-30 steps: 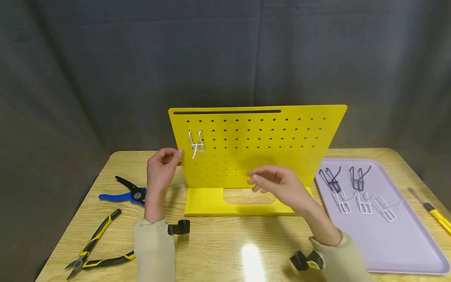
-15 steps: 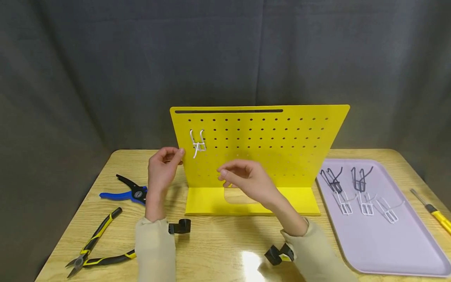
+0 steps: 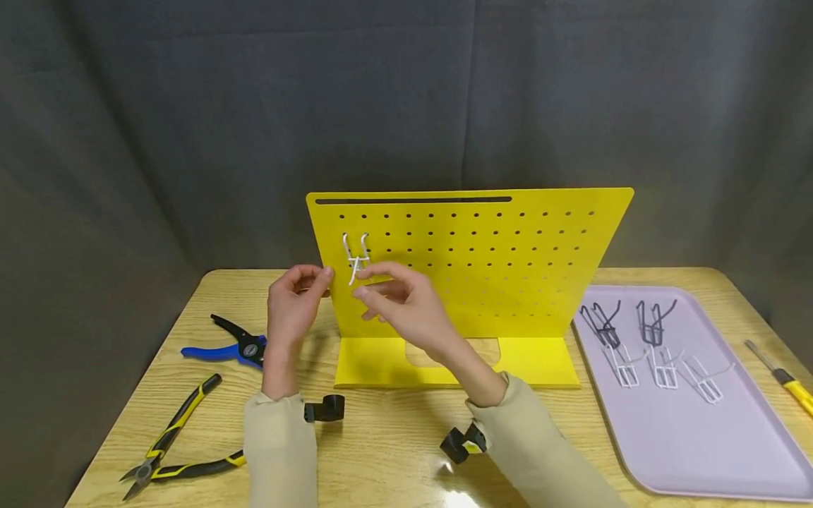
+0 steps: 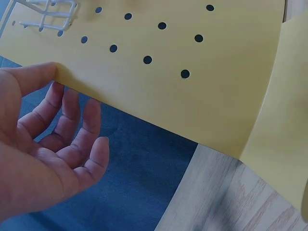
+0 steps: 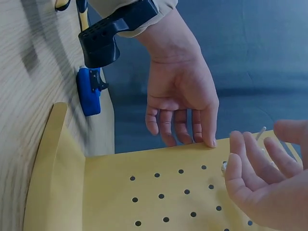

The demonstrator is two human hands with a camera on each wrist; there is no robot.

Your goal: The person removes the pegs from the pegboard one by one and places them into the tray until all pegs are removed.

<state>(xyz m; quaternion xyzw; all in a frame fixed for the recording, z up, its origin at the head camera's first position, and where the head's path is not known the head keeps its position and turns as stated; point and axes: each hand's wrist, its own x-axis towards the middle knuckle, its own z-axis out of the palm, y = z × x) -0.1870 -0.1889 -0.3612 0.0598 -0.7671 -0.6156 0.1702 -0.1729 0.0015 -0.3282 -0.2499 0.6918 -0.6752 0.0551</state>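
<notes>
A yellow pegboard (image 3: pixel 470 233) stands upright on its folded foot. My left hand (image 3: pixel 294 300) grips its left edge, with the thumb on the front face and the fingers behind, as the left wrist view also shows. A white wire hook (image 3: pixel 356 257) hangs in holes near the upper left of the board, its prong pointing toward me. My right hand (image 3: pixel 406 303) is beside the hook's lower end, fingers loosely bent and thumb apart from them; the index fingertip overlaps the hook in the head view. In the right wrist view, the right hand (image 5: pixel 269 178) partly hides the hook.
A lilac tray (image 3: pixel 711 451) on the right bears black wire hooks (image 3: pixel 651 324) and white wire hooks (image 3: pixel 705 384). A yellow-handled screwdriver (image 3: pixel 794 388) lies beyond it. At left lie blue-handled pliers (image 3: pixel 219 353) and yellow-black cutting pliers (image 3: pixel 181 416). A dark curtain (image 3: pixel 406 92) hangs behind.
My right hand has moved left across the front of the pegboard, up to the hanging white hook. My left hand has kept its grip on the board's edge.
</notes>
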